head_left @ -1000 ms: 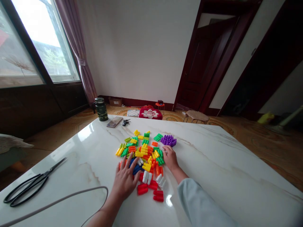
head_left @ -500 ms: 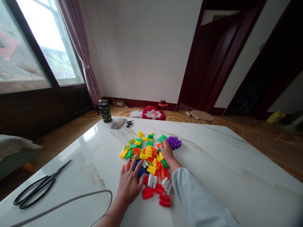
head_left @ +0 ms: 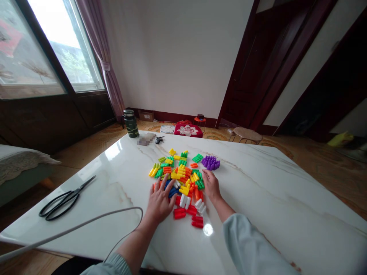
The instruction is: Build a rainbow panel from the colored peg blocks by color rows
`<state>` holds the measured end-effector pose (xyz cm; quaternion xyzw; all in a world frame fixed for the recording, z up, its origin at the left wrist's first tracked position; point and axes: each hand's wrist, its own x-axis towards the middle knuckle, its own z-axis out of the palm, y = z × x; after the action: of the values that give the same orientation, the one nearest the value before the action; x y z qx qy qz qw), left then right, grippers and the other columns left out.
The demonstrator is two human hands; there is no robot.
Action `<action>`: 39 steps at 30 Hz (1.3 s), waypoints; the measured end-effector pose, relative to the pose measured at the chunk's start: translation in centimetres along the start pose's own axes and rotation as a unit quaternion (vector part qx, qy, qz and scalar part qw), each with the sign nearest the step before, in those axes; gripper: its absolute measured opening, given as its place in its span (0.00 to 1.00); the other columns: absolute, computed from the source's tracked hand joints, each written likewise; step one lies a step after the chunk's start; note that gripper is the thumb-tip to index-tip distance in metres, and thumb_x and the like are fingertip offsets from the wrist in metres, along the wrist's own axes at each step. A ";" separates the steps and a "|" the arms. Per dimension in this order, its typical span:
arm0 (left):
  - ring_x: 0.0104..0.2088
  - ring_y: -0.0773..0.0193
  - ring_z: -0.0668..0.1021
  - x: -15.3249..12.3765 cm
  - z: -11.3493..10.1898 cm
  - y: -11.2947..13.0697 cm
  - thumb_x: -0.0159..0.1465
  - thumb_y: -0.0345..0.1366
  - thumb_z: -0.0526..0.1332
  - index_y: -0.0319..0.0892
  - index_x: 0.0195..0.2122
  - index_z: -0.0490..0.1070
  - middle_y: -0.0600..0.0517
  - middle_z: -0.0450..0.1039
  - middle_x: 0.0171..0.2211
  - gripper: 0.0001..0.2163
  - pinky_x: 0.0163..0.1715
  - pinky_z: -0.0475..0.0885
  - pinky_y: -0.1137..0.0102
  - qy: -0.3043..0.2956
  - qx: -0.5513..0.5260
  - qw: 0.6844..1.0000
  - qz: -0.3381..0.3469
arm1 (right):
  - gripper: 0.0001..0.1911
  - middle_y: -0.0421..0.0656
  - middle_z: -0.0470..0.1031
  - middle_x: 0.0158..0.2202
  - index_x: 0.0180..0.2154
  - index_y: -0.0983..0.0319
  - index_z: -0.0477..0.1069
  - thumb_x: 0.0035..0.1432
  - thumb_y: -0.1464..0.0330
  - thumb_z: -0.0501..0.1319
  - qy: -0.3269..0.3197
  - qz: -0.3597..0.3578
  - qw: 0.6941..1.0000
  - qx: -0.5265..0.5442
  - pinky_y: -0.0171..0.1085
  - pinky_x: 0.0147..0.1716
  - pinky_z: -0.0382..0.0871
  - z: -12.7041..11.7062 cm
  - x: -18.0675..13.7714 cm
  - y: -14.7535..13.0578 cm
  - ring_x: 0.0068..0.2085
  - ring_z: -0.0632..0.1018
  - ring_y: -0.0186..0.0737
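A pile of plastic peg blocks (head_left: 182, 177) in yellow, green, orange, red, white and blue lies on the white marble table (head_left: 258, 191). My left hand (head_left: 160, 200) lies flat with spread fingers on the pile's near-left side, over blue blocks. My right hand (head_left: 211, 185) rests at the pile's right edge, fingers stretched toward green blocks, nothing held. A purple block (head_left: 210, 162) sits just beyond the right hand. Two red blocks (head_left: 197, 221) lie nearest me.
Black scissors (head_left: 65, 198) lie at the table's left. A grey cable (head_left: 71, 229) curves along the near edge. A dark green bottle (head_left: 131, 123), a blurred flat object (head_left: 145, 139) and keys (head_left: 158, 139) sit at the far corner. A stool (head_left: 246, 134) stands on the floor beyond.
My right hand drew back from beside the purple block to the pile's right edge. The left hand stayed on the blocks. The camera shifted, showing more of the near table edge.
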<state>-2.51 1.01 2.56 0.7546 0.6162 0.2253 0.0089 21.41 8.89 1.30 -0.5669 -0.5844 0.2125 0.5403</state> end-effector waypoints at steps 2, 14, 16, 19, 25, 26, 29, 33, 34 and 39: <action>0.67 0.43 0.56 0.0 -0.1 0.1 0.64 0.42 0.55 0.55 0.64 0.60 0.51 0.50 0.69 0.25 0.61 0.56 0.46 -0.002 0.001 1.000 -0.005 | 0.21 0.51 0.78 0.44 0.44 0.63 0.74 0.58 0.56 0.55 0.002 0.011 1.000 -0.001 0.44 0.43 0.74 -1.6 -2.2 -0.5 0.44 0.78 0.45; 0.67 0.44 0.55 0.0 -0.2 0.2 0.63 0.42 0.56 0.55 0.64 0.60 0.51 0.50 0.69 0.26 0.62 0.55 0.46 -0.002 -0.007 1.000 -0.010 | 0.44 0.53 0.56 0.66 0.66 0.59 0.53 0.51 0.59 0.67 -0.120 -0.178 0.957 -0.194 0.58 0.61 0.59 -1.8 -11.0 -3.9 0.65 0.59 0.58; 0.67 0.44 0.55 0.0 0.1 0.0 0.63 0.40 0.56 0.55 0.64 0.59 0.51 0.51 0.69 0.26 0.63 0.55 0.46 0.000 -0.018 1.000 -0.007 | 0.47 0.54 0.51 0.68 0.67 0.59 0.49 0.50 0.60 0.67 -0.126 -0.170 0.955 -0.205 0.59 0.61 0.58 -0.8 -10.7 -3.3 0.67 0.56 0.60; 0.67 0.45 0.56 0.0 0.7 -0.5 0.64 0.38 0.55 0.52 0.66 0.56 0.48 0.50 0.69 0.27 0.63 0.55 0.46 0.017 -0.048 0.999 0.002 | 0.46 0.53 0.52 0.68 0.67 0.59 0.49 0.50 0.63 0.66 -0.128 -0.156 0.961 -0.189 0.59 0.61 0.58 0.6 -9.5 -2.9 0.66 0.57 0.59; 0.68 0.49 0.54 -0.1 1.4 -0.8 0.65 0.38 0.54 0.44 0.67 0.51 0.41 0.43 0.70 0.29 0.64 0.58 0.51 0.062 -0.115 0.991 0.006 | 0.32 0.51 0.67 0.57 0.60 0.60 0.63 0.51 0.73 0.57 -0.072 -0.125 0.984 -0.108 0.51 0.60 0.63 2.0 -8.3 -3.4 0.59 0.68 0.49; 0.68 0.49 0.54 -0.1 1.4 -0.7 0.65 0.38 0.55 0.43 0.67 0.51 0.41 0.43 0.70 0.29 0.64 0.58 0.51 0.068 -0.118 0.991 0.003 | 0.30 0.51 0.69 0.55 0.58 0.60 0.65 0.51 0.73 0.56 -0.063 -0.117 0.986 -0.101 0.50 0.59 0.64 2.0 -8.3 -3.5 0.57 0.70 0.48; 0.68 0.48 0.54 -0.2 1.4 -0.7 0.65 0.39 0.55 0.43 0.66 0.53 0.42 0.45 0.70 0.28 0.64 0.58 0.51 0.074 -0.123 0.990 0.000 | 0.25 0.50 0.72 0.49 0.53 0.61 0.69 0.52 0.74 0.54 -0.048 -0.094 0.990 -0.094 0.46 0.56 0.67 1.8 -8.3 -3.6 0.53 0.73 0.46; 0.68 0.47 0.56 -0.2 1.6 -0.7 0.66 0.39 0.54 0.40 0.65 0.54 0.40 0.47 0.69 0.27 0.64 0.58 0.52 0.066 -0.114 0.991 0.001 | 0.22 0.50 0.74 0.46 0.50 0.62 0.71 0.53 0.72 0.54 -0.044 -0.066 0.990 -0.116 0.46 0.52 0.69 1.7 -8.2 -3.7 0.49 0.75 0.47; 0.68 0.47 0.55 -0.2 1.6 -0.7 0.66 0.39 0.54 0.39 0.65 0.55 0.39 0.47 0.69 0.26 0.64 0.58 0.52 0.066 -0.110 0.992 0.002 | 0.20 0.50 0.75 0.45 0.48 0.62 0.72 0.54 0.72 0.54 -0.045 -0.062 0.990 -0.118 0.46 0.52 0.69 1.6 -8.2 -3.7 0.48 0.75 0.48; 0.68 0.47 0.55 -0.1 1.8 -0.9 0.66 0.39 0.53 0.39 0.65 0.56 0.39 0.49 0.68 0.26 0.64 0.58 0.51 0.069 -0.101 0.992 0.009 | 0.11 0.47 0.78 0.40 0.39 0.60 0.73 0.59 0.64 0.55 -0.046 -0.013 0.998 -0.051 0.42 0.46 0.71 1.2 -8.1 -4.2 0.42 0.77 0.45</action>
<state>-2.69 1.60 0.64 0.7377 0.5829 0.3383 0.0402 16.72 0.95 1.32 -0.5757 -0.6259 0.2015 0.4861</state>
